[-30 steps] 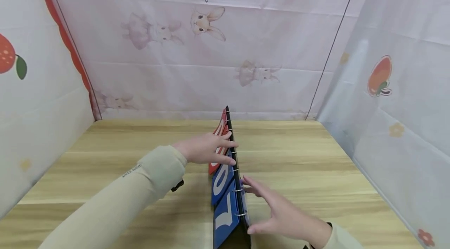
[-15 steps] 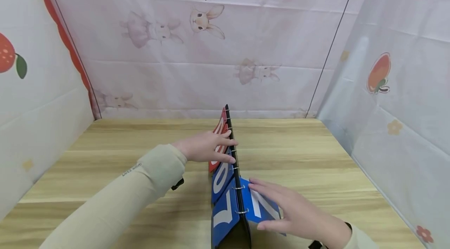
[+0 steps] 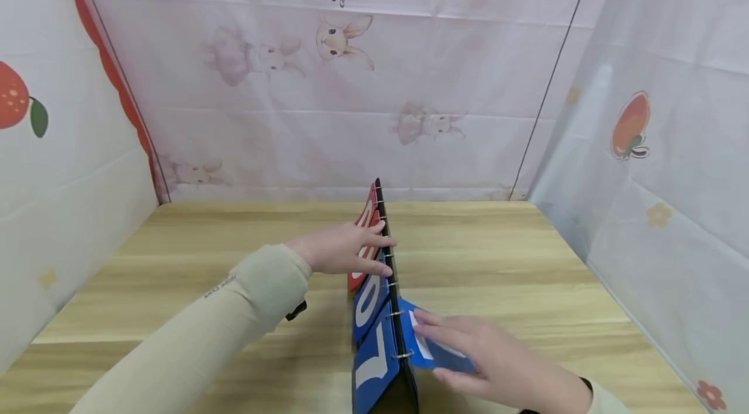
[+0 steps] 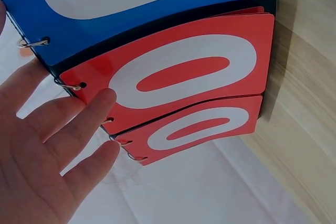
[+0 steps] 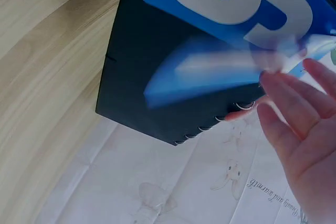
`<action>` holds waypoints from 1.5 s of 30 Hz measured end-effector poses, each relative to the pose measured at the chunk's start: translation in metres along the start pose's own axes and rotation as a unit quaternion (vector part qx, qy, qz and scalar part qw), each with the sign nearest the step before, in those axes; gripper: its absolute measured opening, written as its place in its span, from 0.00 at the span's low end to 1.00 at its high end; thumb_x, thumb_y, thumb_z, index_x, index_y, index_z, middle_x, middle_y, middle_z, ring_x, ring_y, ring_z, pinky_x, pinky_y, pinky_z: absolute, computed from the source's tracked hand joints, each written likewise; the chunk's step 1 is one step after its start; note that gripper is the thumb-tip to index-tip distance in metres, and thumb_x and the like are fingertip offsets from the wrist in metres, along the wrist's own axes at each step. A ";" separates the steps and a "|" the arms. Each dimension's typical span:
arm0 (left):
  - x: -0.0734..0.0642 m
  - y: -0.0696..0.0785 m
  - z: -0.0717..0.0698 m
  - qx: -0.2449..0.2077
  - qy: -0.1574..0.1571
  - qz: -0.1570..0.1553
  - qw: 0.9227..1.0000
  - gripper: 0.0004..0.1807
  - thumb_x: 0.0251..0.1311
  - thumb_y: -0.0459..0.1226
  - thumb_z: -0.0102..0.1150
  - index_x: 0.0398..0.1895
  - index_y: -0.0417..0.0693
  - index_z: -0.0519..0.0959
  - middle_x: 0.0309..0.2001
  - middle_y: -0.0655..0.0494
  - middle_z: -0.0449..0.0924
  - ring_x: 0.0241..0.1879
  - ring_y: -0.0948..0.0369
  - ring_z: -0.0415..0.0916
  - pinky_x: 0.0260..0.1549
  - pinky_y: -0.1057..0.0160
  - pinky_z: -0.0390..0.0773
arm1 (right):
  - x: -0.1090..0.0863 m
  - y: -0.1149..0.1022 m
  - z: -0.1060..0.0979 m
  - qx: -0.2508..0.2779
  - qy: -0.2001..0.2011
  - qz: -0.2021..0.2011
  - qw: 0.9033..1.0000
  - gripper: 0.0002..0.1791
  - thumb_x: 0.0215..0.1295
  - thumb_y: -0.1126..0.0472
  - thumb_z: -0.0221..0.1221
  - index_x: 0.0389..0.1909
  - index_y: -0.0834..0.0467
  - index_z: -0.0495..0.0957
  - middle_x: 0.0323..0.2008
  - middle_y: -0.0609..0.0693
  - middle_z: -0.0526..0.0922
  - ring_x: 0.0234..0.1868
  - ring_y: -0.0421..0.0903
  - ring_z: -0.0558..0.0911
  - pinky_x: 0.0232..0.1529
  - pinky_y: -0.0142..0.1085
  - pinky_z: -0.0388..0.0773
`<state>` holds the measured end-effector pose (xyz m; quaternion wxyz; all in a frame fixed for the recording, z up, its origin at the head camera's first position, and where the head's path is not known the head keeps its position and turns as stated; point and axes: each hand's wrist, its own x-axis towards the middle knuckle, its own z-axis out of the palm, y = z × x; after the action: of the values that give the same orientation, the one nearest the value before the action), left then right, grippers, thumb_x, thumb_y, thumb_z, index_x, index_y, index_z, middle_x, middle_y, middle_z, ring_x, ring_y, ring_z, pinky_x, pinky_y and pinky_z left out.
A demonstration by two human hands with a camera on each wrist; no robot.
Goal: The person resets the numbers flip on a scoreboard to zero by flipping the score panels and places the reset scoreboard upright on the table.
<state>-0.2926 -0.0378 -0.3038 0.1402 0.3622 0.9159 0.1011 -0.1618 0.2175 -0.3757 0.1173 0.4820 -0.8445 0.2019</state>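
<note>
A tabletop flip scoreboard with a black stand (image 5: 142, 66) stands like a tent, its ringed spine pointing away from me. On its left slope hang a blue card showing 1 (image 3: 374, 362), a blue 0 card (image 3: 367, 303) and red 0 cards (image 4: 184, 72). My left hand (image 3: 339, 248) rests across the spine with spread, fairly straight fingers. On the right side, my right hand (image 3: 497, 352) touches a swung-over blue card (image 3: 450, 360), fingers extended over it and thumb near its lower edge. That card is blurred in the right wrist view, above another blue card with a curved white digit (image 5: 226, 3).
The scoreboard stands on a wood-grain table (image 3: 234, 310). A pink rabbit-print cloth (image 3: 281, 141) closes off the back. Pale fruit-print cloths hang at the left (image 3: 70, 193) and right (image 3: 673, 238).
A blue card has come into view on the right of the spine, its free end swinging down. My right hand has moved right and away from the spine; my left hand stays put.
</note>
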 end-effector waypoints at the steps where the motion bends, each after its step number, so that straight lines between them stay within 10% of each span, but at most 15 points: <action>1: 0.000 0.000 0.001 -0.002 0.002 0.002 1.000 0.37 0.53 0.66 0.49 0.68 0.71 0.60 0.73 0.56 0.43 0.70 0.50 0.43 0.62 0.44 0.53 | 0.000 0.000 0.001 -0.008 0.008 -0.014 1.000 0.28 0.65 0.56 0.57 0.65 0.56 0.66 0.63 0.52 0.69 0.56 0.48 0.75 0.45 0.43 0.77; 9: -0.001 -0.002 0.003 -0.003 0.008 0.007 1.000 0.37 0.53 0.65 0.50 0.68 0.70 0.61 0.73 0.56 0.44 0.69 0.48 0.46 0.61 0.44 0.57 | 0.001 -0.002 0.008 -0.060 0.115 -0.081 0.988 0.13 0.69 0.56 0.49 0.44 0.55 0.81 0.44 0.47 0.82 0.39 0.38 0.80 0.39 0.26 0.76; 18: -0.001 -0.002 0.006 0.002 0.013 0.002 1.000 0.37 0.52 0.66 0.50 0.67 0.72 0.62 0.73 0.56 0.44 0.69 0.49 0.48 0.58 0.43 0.61 | -0.010 -0.022 0.005 -0.134 0.159 0.009 0.978 0.15 0.69 0.49 0.49 0.37 0.52 0.82 0.13 0.32 0.71 0.14 0.25 0.67 0.20 0.12 0.58; 45: -0.003 -0.002 0.009 -0.011 0.016 0.008 1.000 0.36 0.55 0.64 0.51 0.68 0.69 0.62 0.73 0.55 0.44 0.69 0.50 0.48 0.61 0.46 0.57 | -0.013 -0.032 0.020 -0.129 0.317 -0.029 0.939 0.19 0.67 0.52 0.53 0.42 0.65 0.82 0.21 0.48 0.83 0.14 0.32 0.71 0.21 0.16 0.65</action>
<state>-0.2892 -0.0403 -0.3124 0.1285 0.3667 0.9138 0.1182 -0.1279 0.2038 -0.3915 0.4456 0.3977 -0.7683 0.2301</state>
